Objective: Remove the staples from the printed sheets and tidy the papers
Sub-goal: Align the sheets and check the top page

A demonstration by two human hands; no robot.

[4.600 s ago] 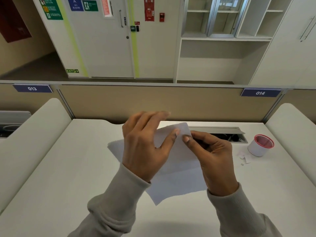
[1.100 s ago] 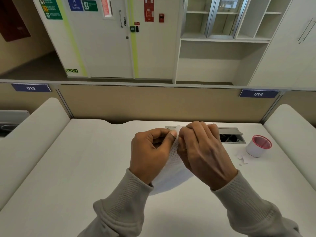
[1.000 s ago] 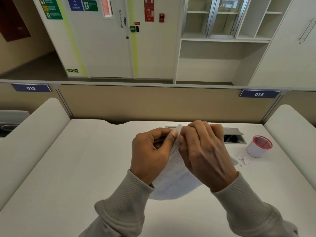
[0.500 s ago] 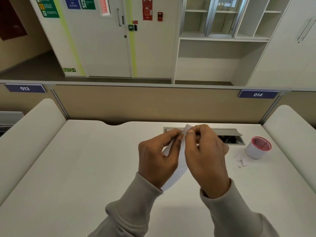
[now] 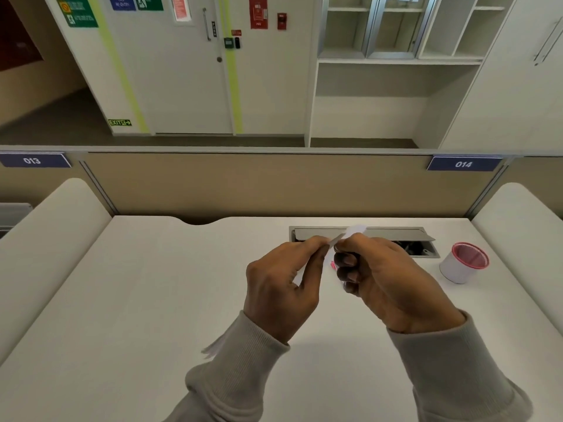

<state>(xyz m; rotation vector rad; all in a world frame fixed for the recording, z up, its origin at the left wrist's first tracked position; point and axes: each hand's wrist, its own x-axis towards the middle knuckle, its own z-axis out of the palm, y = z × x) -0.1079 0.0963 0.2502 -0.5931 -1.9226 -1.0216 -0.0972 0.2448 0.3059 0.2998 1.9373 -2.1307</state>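
Head view: left hand [image 5: 283, 287] and right hand [image 5: 390, 281] pinch one paper sheaf [image 5: 355, 230].

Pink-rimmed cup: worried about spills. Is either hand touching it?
No, the cup stands on the desk apart from the left hand and right hand.

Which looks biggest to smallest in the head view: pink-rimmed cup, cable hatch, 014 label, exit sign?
1. Cable hatch.
2. Pink-rimmed cup and 014 label: alike, label wider, cup taller; unranked.
3. Exit sign, smallest, though far away.
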